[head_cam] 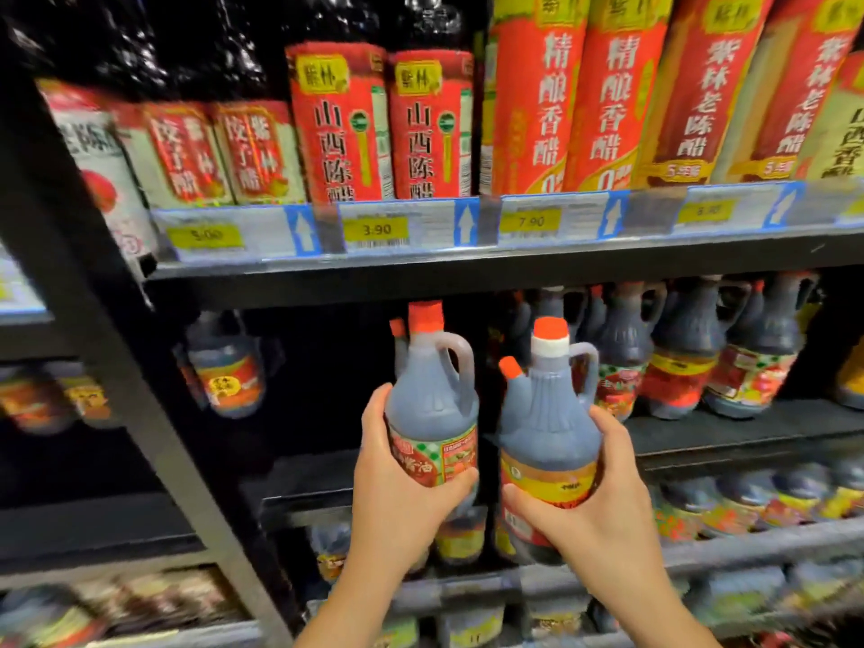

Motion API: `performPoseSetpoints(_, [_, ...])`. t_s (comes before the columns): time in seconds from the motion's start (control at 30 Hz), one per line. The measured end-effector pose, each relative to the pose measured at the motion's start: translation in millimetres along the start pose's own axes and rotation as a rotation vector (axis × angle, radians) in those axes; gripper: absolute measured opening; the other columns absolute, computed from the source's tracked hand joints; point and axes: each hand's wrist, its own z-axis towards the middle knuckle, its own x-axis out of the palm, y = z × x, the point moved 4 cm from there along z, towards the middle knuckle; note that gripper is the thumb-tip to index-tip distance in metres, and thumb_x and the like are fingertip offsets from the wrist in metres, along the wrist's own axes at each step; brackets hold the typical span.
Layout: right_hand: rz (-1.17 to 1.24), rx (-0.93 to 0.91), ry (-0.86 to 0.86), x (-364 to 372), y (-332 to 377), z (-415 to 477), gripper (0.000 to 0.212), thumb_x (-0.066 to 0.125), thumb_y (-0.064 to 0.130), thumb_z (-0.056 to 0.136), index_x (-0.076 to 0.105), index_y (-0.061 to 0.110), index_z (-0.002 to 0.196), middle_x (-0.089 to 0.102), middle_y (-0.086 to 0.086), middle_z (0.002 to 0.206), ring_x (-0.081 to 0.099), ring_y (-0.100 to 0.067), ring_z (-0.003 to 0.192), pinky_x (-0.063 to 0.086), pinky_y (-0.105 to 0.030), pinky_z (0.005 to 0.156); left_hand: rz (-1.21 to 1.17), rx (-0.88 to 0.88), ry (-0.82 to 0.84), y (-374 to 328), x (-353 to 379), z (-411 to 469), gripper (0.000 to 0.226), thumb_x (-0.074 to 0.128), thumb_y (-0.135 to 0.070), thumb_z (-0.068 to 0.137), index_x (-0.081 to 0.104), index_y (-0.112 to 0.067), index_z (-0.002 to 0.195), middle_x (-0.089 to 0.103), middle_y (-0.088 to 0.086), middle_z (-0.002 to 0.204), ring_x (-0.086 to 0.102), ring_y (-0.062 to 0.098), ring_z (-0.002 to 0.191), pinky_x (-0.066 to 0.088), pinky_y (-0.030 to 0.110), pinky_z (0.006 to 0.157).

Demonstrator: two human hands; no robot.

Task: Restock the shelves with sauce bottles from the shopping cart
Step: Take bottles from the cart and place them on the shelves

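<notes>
Head view: two dark sauce bottles are held upright, side by side, before the front edge of the middle shelf [748, 430]. The left bottle [430, 404] is grasped round its label by the left hand [397, 488]; the right bottle [549, 441] is clasped low by the right hand [594, 516]. Shelved bottles [692, 357] are ranked toward the right end, with a dark gap left of them. Placing is judged in hand; next, both need pushing into the gap, under the upper shelf [467, 273].

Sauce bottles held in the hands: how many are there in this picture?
2. The red-labelled bottle is gripped by the left hand; the yellow-labelled bottle is gripped by the right hand, just beside it. No third is held.
</notes>
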Motion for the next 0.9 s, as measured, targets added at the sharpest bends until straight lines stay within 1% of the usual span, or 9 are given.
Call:
performPoseSetpoints(0.1, [-0.002,-0.011,0.056,18.7,8.6,4.0,0.099,0.091,0.039,0.049,0.033,0.054,0.127,0.051,0.046,0.110,0.057,0.017,0.094,0.044,-0.002,0.066,0.008,-0.029,-0.052,7.9,-16.3,6.7,0.107,0.092,-0.028,0.054,0.030,-0.045,0.140,0.053,-0.027,0.124,0.058,-0.008,0.108,0.051,0.010,0.079])
performPoseSetpoints(0.23, [0.029,-0.028,0.101,33.9,16.5,8.2,0.094,0.090,0.037,0.051,0.032,0.062,0.120,0.055,0.042,0.108,0.060,0.014,0.091,0.044,-0.002,0.065,0.024,-0.047,-0.117,17.1,-27.4,20.5,0.103,0.091,-0.028,0.053,0.031,-0.047,0.134,0.057,-0.028,0.117,0.061,-0.008,0.103,0.051,0.009,0.077])
performPoseSetpoints(0.33, [0.051,-0.023,0.114,40.6,18.8,10.9,0.091,0.089,0.039,0.051,0.033,0.063,0.118,0.058,0.039,0.106,0.062,0.013,0.087,0.045,-0.002,0.061,0.018,-0.065,-0.151,24.6,-28.4,35.3,0.104,0.090,-0.023,0.052,0.031,-0.043,0.136,0.060,-0.018,0.116,0.063,-0.004,0.100,0.054,0.016,0.076])
performPoseSetpoints(0.47, [0.052,-0.037,0.121,46.6,19.2,16.5,0.090,0.087,0.043,0.051,0.033,0.060,0.121,0.057,0.039,0.108,0.061,0.012,0.091,0.045,-0.001,0.064,0.072,-0.070,-0.180,34.9,-26.2,58.9,0.108,0.090,-0.023,0.052,0.028,-0.039,0.138,0.058,-0.010,0.123,0.063,0.007,0.105,0.053,0.022,0.081])
performPoseSetpoints(0.57, [0.048,-0.026,0.111,50.2,16.9,22.4,0.090,0.086,0.044,0.051,0.032,0.059,0.123,0.055,0.039,0.107,0.060,0.012,0.092,0.045,-0.003,0.064,0.108,-0.092,-0.173,42.5,-21.5,77.8,0.117,0.087,-0.028,0.049,0.020,-0.042,0.144,0.051,-0.001,0.137,0.059,0.017,0.114,0.056,0.038,0.090])
performPoseSetpoints(0.63, [0.041,-0.003,0.100,53.0,14.1,26.4,0.092,0.085,0.046,0.051,0.031,0.058,0.123,0.055,0.037,0.108,0.060,0.011,0.094,0.049,-0.007,0.065,0.107,-0.112,-0.166,47.7,-16.3,91.1,0.121,0.088,-0.028,0.047,0.019,-0.042,0.145,0.044,-0.001,0.143,0.055,0.019,0.121,0.054,0.043,0.094])
performPoseSetpoints(0.7, [0.029,0.012,0.091,58.1,11.6,30.8,0.096,0.085,0.048,0.051,0.030,0.051,0.129,0.056,0.029,0.113,0.060,0.006,0.098,0.052,-0.014,0.068,0.136,-0.122,-0.172,52.7,-11.3,103.5,0.121,0.093,-0.025,0.050,0.019,-0.041,0.144,0.039,-0.001,0.145,0.053,0.020,0.123,0.051,0.037,0.096])
performPoseSetpoints(0.77, [0.011,0.015,0.075,64.8,10.0,36.3,0.097,0.087,0.045,0.053,0.029,0.045,0.130,0.054,0.023,0.117,0.059,0.002,0.101,0.051,-0.016,0.072,0.210,-0.112,-0.182,57.6,-7.2,114.0,0.121,0.095,-0.025,0.053,0.018,-0.038,0.145,0.035,0.002,0.147,0.051,0.022,0.123,0.044,0.028,0.092])
performPoseSetpoints(0.9, [0.018,0.006,0.037,82.4,6.5,50.9,0.090,0.089,0.040,0.057,0.027,0.047,0.122,0.054,0.020,0.113,0.060,0.005,0.099,0.052,-0.013,0.072,0.264,-0.107,-0.210,63.9,-3.6,127.3,0.119,0.094,-0.024,0.055,0.017,-0.035,0.145,0.032,0.003,0.147,0.051,0.025,0.121,0.042,0.027,0.088])
